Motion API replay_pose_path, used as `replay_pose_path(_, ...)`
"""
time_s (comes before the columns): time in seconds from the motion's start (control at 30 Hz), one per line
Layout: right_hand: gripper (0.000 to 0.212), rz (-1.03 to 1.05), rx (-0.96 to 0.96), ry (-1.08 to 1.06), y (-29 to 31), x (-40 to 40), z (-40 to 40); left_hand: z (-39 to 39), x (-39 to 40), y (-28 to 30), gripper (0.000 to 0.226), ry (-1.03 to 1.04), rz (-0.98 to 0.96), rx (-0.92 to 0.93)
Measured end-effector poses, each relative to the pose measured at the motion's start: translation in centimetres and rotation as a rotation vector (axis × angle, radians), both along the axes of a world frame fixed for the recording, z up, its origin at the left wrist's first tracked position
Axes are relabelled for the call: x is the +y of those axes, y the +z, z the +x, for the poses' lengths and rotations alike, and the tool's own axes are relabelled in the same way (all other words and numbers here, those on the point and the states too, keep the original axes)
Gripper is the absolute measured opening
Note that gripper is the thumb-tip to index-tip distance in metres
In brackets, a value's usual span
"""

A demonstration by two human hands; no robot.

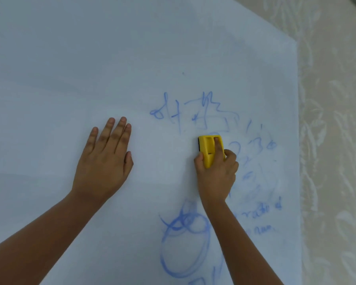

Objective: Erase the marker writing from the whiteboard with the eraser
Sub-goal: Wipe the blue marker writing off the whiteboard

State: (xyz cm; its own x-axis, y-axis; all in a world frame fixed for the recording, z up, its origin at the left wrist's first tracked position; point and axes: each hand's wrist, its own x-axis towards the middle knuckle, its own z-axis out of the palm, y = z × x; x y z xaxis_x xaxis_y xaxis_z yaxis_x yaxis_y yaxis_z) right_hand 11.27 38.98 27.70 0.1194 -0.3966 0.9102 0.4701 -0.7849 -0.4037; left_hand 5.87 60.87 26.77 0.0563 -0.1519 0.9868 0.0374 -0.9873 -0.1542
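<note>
A white whiteboard (132, 58) fills most of the view. Blue marker writing (195, 112) spreads over its right part: scribbles above, smeared faint marks (255, 153) to the right, and a big oval drawing (183, 247) below. My right hand (218, 173) grips a yellow eraser (208, 149) pressed flat on the board, just under the upper scribbles, with the index finger lying along its top. My left hand (105, 159) rests flat on the blank left part of the board, fingers spread, holding nothing.
The board's right edge (298, 140) runs top to bottom, and beyond it lies a beige wall with a pale leaf pattern (335, 161). The left and upper parts of the board carry no writing.
</note>
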Motion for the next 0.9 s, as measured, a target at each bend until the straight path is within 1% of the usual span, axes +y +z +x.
replay_pose_path(0.07,0.056,-0.072,-0.055,-0.016,-0.9,1.6,-0.6,-0.1,0.1,0.0,0.055,0.001,0.005,-0.005)
replay_pose_path(0.13,0.056,-0.274,-0.11,-0.034,-2.9,1.8,-1.0,-0.1,0.0,-0.1,0.055,-0.003,0.004,0.004)
replay_pose_path(0.2,0.055,-0.498,-0.149,-0.041,-3.9,0.3,-0.8,-0.2,0.1,-0.1,0.055,0.003,-0.004,-0.006)
replay_pose_path(0.23,0.054,-0.549,-0.152,-0.053,-3.7,-1.1,-0.5,-0.2,0.1,0.0,0.055,0.008,-0.001,-0.009)
replay_pose_path(0.27,0.054,-0.52,-0.127,-0.06,-3.0,-2.6,-0.2,-0.1,0.1,-0.1,0.055,0.012,0.004,-0.008)
replay_pose_path(0.33,0.059,-0.27,-0.023,-0.037,-0.3,-4.4,0.2,0.0,0.2,-0.1,0.054,0.012,0.003,-0.016)
replay_pose_path(0.4,0.059,-0.035,0.031,0.03,2.6,-3.8,0.5,0.1,0.2,-0.2,0.054,0.01,-0.001,-0.021)
replay_pose_path(0.43,0.059,0.002,0.022,0.054,3.8,-2.5,0.4,0.1,0.1,-0.2,0.054,0.006,-0.002,-0.02)
replay_pose_path(0.5,0.059,-0.065,-0.038,0.048,4.6,0.7,-0.3,0.0,0.1,-0.2,0.054,-0.002,-0.001,-0.025)
replay_pose_path(0.6,0.057,-0.25,-0.131,0.0,2.2,3.8,-1.3,0.0,0.1,-0.1,0.054,0.001,0.003,-0.03)
replay_pose_path(0.67,0.056,-0.356,-0.155,-0.011,-0.2,3.1,-1.3,0.0,0.1,-0.1,0.055,0.009,0.002,-0.027)
replay_pose_path(0.73,0.059,-0.44,-0.167,-0.05,-1.4,0.9,-0.7,0.0,0.0,-0.1,0.054,0.014,0.0,-0.028)
replay_pose_path(0.77,0.062,-0.426,-0.155,-0.061,-1.2,-0.2,-0.4,0.0,0.1,-0.1,0.054,0.012,0.0,-0.028)
replay_pose_path(0.8,0.062,-0.363,-0.128,-0.058,-0.4,-1.2,0.0,-0.1,0.1,-0.2,0.054,0.008,-0.001,-0.028)
replay_pose_path(0.9,0.059,-0.055,-0.045,0.006,4.3,-2.0,0.5,0.0,0.2,-0.2,0.054,0.004,-0.003,-0.031)
